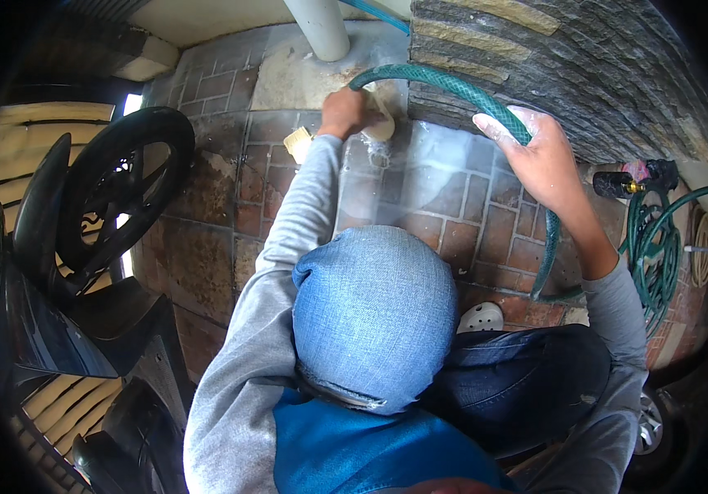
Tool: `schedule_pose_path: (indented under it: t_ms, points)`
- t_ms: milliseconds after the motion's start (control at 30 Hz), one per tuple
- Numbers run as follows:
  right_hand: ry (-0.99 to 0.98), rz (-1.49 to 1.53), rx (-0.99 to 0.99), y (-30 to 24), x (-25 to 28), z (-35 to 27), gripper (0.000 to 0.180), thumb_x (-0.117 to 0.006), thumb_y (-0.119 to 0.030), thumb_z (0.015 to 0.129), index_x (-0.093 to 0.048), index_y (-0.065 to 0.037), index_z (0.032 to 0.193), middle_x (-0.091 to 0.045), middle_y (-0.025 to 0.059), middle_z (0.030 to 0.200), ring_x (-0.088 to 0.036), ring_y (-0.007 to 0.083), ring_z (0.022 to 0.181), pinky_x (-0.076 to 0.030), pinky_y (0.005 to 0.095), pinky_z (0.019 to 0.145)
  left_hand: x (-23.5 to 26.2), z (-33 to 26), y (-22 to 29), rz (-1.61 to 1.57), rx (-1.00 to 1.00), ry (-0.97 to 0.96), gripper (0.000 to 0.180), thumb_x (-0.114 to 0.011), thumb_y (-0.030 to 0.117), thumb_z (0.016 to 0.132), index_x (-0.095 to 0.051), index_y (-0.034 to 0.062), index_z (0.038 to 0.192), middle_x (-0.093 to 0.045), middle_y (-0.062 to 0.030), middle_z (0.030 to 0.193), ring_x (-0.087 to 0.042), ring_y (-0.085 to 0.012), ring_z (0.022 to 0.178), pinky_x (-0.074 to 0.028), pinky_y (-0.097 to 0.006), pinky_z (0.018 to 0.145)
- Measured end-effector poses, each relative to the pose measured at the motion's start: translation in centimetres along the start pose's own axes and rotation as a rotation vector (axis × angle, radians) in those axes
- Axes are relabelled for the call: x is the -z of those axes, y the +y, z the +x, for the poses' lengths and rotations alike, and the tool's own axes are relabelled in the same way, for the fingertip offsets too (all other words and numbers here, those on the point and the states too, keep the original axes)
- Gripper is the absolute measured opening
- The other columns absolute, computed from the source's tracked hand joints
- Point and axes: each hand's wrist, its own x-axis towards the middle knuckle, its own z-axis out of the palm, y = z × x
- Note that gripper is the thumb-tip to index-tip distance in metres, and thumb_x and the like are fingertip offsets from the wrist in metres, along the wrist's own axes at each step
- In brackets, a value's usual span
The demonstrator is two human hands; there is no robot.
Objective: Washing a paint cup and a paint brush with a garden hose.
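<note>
A green hose (444, 78) arches from the right across the front of the wall. My right hand (535, 152) is closed round it, thumb along its near side. At its far end, my left hand (346, 114) is closed on the hose by the pipe, fingertips hidden. Just beside the left hand is a pale oblong thing (383, 123) whose kind I cannot tell, with water splashing below it. A small cream block, like a sponge or brush (298, 145), lies on the floor left of the left wrist. The brick-patterned paving (461, 198) shines wet between my hands.
A white pipe (319, 29) and a stone-clad wall (519, 49) stand ahead. At the left is a motorbike with a black wheel (123, 193). Coiled green hose (654, 255) hangs at the right, near a black fitting (613, 184). A white clog (482, 317) shows beyond my knees.
</note>
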Motion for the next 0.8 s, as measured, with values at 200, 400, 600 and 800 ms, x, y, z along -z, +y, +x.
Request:
schedule_pose_path:
  t_ms: [200,400,600,800]
  points:
    - [0.025,-0.013,0.007,0.2,-0.1,0.1,0.038,-0.067,-0.042,0.083,-0.069,-0.005,0.090,-0.062,0.0172,0.067,-0.058,0.0316,0.061,-0.045,0.0386,0.061,-3.2,-1.1,-2.7,-0.846,0.403,0.236,0.047,-0.062,0.040,0.088,-0.068,-0.0020,0.070,-0.064,-0.0113,0.057,-0.062,-0.0183,0.052,-0.048,-0.034,0.053]
    - [0.088,0.027,0.057,0.2,-0.3,0.2,0.035,-0.068,-0.039,0.083,-0.069,-0.004,0.088,-0.060,0.0152,0.063,-0.056,0.0279,0.057,-0.043,0.0367,0.059,-5.6,0.5,-2.5,-1.165,0.682,0.332,0.049,-0.051,0.041,0.096,-0.064,-0.0024,0.079,-0.060,-0.0106,0.063,-0.064,-0.0205,0.061,-0.050,-0.034,0.055]
    - [0.094,0.075,0.039,-0.3,-0.5,0.1,0.036,-0.069,-0.038,0.084,-0.068,-0.003,0.083,-0.054,0.0104,0.058,-0.047,0.0173,0.053,-0.040,0.0322,0.055,-5.7,2.3,-2.3,-2.153,0.666,0.200,0.054,-0.031,0.040,0.102,-0.041,-0.0073,0.126,-0.055,-0.0197,0.123,-0.060,-0.0334,0.108,-0.052,-0.049,0.088]
    - [0.115,0.158,0.097,-0.2,-0.4,-0.1,0.034,-0.069,-0.035,0.085,-0.067,-0.001,0.083,-0.053,0.0082,0.056,-0.044,0.0142,0.053,-0.039,0.0312,0.054,-3.2,0.7,-0.7,-1.630,0.605,0.571,0.038,-0.044,0.034,0.099,-0.054,-0.0015,0.110,-0.065,-0.0136,0.101,-0.066,-0.0309,0.084,-0.052,-0.046,0.070]
